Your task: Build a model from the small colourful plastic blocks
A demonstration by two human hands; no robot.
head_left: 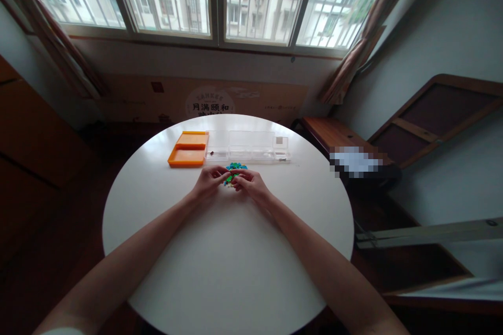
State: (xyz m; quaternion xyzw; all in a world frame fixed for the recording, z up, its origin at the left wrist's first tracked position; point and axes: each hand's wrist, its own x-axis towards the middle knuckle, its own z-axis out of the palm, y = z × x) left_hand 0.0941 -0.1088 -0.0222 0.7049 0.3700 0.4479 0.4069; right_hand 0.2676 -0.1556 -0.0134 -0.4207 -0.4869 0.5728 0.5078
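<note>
Left hand [210, 178] and right hand [251, 182] meet fingertip to fingertip at a small heap of blue and green pieces [236, 167], which lies on the round white table [228, 261] just beyond the knuckles. Both hands are curled narrow, fingers drawn in towards the heap. Whether either actually grips a piece cannot be told, as the pieces are too small. Behind the heap stands a clear compartment box [247, 146], with an orange tray [188, 149] touching its left end.

Orange tray [187, 151] beside clear box [247, 146] on white table [228, 251]
</note>
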